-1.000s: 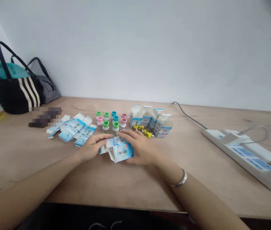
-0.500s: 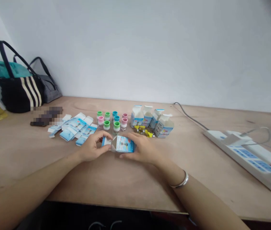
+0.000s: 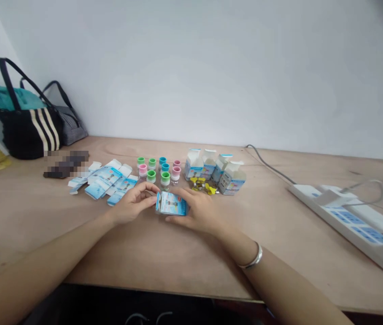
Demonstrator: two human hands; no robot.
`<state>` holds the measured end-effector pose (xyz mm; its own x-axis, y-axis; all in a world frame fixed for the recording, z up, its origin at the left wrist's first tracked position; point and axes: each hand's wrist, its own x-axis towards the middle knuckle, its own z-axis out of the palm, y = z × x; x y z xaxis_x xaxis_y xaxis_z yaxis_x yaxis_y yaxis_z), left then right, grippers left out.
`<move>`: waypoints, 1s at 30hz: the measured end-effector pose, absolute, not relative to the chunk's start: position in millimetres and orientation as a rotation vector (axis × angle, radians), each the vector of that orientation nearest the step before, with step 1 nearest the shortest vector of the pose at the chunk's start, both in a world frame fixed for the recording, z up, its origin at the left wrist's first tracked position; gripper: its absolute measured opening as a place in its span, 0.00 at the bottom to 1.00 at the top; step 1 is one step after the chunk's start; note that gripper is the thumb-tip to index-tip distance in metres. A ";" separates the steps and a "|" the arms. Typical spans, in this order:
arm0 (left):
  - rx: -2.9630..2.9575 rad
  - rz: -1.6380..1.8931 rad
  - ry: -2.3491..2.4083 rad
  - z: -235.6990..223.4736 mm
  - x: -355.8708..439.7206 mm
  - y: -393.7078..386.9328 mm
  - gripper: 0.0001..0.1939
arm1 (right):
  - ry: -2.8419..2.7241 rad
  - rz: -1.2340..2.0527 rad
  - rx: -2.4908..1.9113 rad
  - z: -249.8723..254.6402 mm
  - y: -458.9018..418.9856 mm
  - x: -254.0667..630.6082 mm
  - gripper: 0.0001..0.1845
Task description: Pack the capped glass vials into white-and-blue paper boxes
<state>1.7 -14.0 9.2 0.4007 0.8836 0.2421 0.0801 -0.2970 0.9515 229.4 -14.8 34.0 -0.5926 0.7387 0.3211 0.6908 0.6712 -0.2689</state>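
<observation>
Small blue-and-white cardboard box grasped in right hand

The box is held at the near centre of the brown wooden table, its right end partly hidden. Its left end is touched by the left hand; whether it is pinched there cannot be told. At left, a dark object is obscured by pixelation.
</observation>
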 end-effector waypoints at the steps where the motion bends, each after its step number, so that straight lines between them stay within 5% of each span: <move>1: 1.673 1.023 0.863 9.0 2.5 -13.8 0.13 | -2.481 0.153 -1.116 33.5 -14.9 229.2 0.32; 26: 1.597 1.023 0.843 4.6 6.2 -13.8 0.14 | -2.537 0.090 -1.063 33.8 -21.7 224.5 0.33; 30: 1.619 1.013 0.764 4.9 8.2 -17.9 0.20 | -2.522 0.131 -1.020 30.3 -19.9 226.2 0.34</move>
